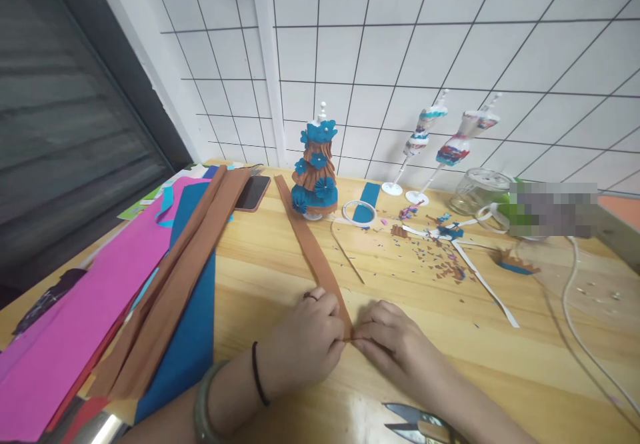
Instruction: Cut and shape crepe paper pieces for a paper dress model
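Note:
A long brown crepe paper strip (320, 257) runs from beside the decorated dress form towards me over the wooden table. At its near end my left hand (313, 331) pinches the edge, fingers curled. Just to the right, my right hand (393, 337) pinches the same end between thumb and fingertips, close to the left one. Behind stands a small dress form (316, 171) covered in brown ruffles and blue paper flowers. Scissors (413, 424) with spread blades lie below my right wrist, their handles partly cut off by the frame.
Stacked crepe sheets, pink (100, 277), blue (187, 337) and brown (185, 264), cover the left side beside a phone (253, 193). Two bare-stand dress forms (425, 127), a glass jar (475, 187), a white ring (359, 213), paper scraps (450, 264) and a cable (570, 304) lie rightward.

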The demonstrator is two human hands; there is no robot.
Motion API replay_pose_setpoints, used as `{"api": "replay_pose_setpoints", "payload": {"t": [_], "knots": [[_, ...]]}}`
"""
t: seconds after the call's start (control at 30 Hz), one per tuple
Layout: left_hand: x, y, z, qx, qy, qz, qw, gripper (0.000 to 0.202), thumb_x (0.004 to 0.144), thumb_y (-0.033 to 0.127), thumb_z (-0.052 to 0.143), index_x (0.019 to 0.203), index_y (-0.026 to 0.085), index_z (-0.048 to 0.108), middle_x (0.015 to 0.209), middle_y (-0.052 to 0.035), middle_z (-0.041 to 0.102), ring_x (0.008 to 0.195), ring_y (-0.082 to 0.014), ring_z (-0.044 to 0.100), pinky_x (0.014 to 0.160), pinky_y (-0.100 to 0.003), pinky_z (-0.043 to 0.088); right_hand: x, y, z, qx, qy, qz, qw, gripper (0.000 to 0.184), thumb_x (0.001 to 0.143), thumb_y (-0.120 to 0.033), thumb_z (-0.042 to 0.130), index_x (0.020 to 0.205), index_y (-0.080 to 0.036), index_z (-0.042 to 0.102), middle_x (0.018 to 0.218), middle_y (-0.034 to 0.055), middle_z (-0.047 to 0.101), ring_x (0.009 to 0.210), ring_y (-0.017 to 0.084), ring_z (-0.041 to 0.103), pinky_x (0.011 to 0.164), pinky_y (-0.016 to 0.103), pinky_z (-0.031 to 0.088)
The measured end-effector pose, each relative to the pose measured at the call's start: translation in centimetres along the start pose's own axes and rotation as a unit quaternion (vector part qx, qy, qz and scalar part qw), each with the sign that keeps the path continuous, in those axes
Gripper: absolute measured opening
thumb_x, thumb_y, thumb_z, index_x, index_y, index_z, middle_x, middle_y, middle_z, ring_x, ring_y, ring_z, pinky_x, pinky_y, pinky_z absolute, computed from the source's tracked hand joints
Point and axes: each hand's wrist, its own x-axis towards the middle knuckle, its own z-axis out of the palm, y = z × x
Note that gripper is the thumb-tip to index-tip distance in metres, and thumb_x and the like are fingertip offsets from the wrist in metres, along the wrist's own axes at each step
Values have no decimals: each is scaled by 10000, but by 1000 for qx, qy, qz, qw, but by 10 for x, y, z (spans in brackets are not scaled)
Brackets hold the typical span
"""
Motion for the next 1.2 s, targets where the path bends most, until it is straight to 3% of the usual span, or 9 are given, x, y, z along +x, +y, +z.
{"api": "replay_pose_setpoints", "payload": {"t": [0.33,0.67,0.93,1.2], "knots": [[2,-6,2,-34,-29,-44,998,214,782,198,489,608,157,607,698,-27,576,718,-154,539,673,-270,372,3,-1,0,8,3,14,1000,157,878,-173,468,816,-196,610,801,50,588,803,175,523,725,327,422],[3,-5,0,-92,-50,-99,990,214,728,210,519,531,154,582,603,-2,581,572,-116,520,517,-231,306,1,-1,2,38,9,30,999,106,843,-175,521,787,-196,609,788,41,602,800,172,540,718,320,425],[2,-6,-3,-130,-57,-89,986,180,734,221,533,582,159,608,669,3,630,655,-127,551,597,-226,352,2,-3,-2,28,-3,26,999,168,877,-202,470,804,-201,621,793,49,606,801,177,536,723,332,420],[1,-8,-3,-117,-60,-92,987,287,784,247,480,525,150,555,609,0,597,599,-117,520,547,-232,306,3,-4,1,13,6,36,999,139,848,-149,492,760,-191,591,763,43,593,780,176,529,708,330,420]]}}
